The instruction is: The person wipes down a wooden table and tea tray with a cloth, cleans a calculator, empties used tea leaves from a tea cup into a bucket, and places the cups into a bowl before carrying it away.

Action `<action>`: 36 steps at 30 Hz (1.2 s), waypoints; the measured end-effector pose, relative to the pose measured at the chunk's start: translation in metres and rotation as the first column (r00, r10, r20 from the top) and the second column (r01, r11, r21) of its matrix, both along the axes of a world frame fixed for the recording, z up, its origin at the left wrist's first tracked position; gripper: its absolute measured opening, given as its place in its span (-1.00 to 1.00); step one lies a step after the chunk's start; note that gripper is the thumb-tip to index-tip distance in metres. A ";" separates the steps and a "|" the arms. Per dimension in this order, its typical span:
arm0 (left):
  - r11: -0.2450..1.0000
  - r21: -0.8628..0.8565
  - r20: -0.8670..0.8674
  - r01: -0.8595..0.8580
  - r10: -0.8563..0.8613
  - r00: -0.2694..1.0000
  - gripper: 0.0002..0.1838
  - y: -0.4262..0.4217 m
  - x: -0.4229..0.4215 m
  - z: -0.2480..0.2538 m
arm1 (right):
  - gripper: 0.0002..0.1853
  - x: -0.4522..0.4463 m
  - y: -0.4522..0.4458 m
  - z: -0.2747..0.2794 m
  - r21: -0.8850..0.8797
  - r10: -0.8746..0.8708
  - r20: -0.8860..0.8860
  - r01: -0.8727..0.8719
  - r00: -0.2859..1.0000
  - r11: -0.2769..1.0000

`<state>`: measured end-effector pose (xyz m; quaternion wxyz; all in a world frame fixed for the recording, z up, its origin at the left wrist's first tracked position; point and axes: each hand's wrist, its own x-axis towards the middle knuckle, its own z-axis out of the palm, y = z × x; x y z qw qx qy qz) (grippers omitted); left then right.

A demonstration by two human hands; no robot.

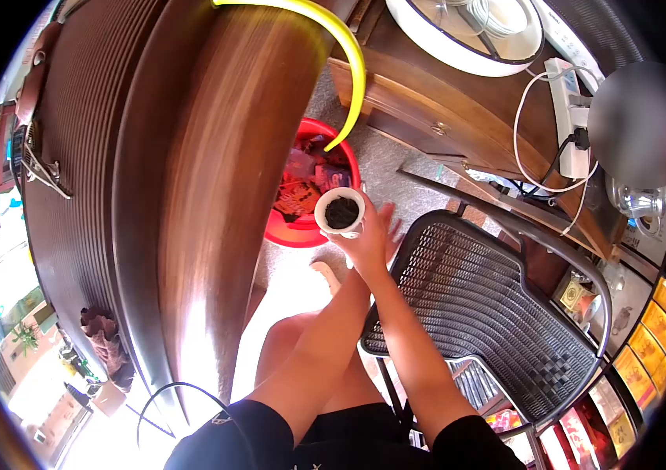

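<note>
A white cup (340,211) with dark, leaf-like contents is upright near the middle of the view. My right hand (364,244) is closed around its side. My forearms cross at the wrists, and my left hand (391,225) lies partly hidden behind the right one, its visible fingers spread and apart at the right of the cup. Beyond the cup, a red basin (355,149) on the floor holds wrappers and other litter.
A wooden table (227,157) with a yellow curved tube (358,70) fills the left. At right are a black woven chair (474,290), a wooden cabinet (427,94), a power strip (568,117) with cables, and a glass pot (637,200). Gold boxes (646,345) stand at lower right.
</note>
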<state>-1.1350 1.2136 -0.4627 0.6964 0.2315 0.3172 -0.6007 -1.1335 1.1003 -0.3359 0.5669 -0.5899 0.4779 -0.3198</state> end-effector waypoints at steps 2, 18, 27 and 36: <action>0.999 -0.024 -0.028 0.033 -0.033 0.999 -0.54 0.011 -0.005 0.025 | -0.08 0.019 -0.008 0.025 0.070 0.059 -0.029 -0.057 0.998 0.996; 0.823 0.568 -0.033 0.012 0.008 0.999 -0.65 0.103 0.022 0.007 | -0.58 0.081 0.043 -0.104 0.250 0.047 -0.163 -0.005 0.985 0.968; 0.724 0.678 0.062 0.124 -0.225 0.972 -0.66 0.078 0.024 0.070 | -0.01 0.042 0.061 -0.099 0.228 0.107 -0.090 -0.084 0.990 0.970; 0.732 0.666 0.111 0.148 -0.293 0.949 -0.66 0.030 0.022 0.186 | 0.02 -0.003 0.027 0.046 0.123 -0.119 0.265 0.089 0.957 0.988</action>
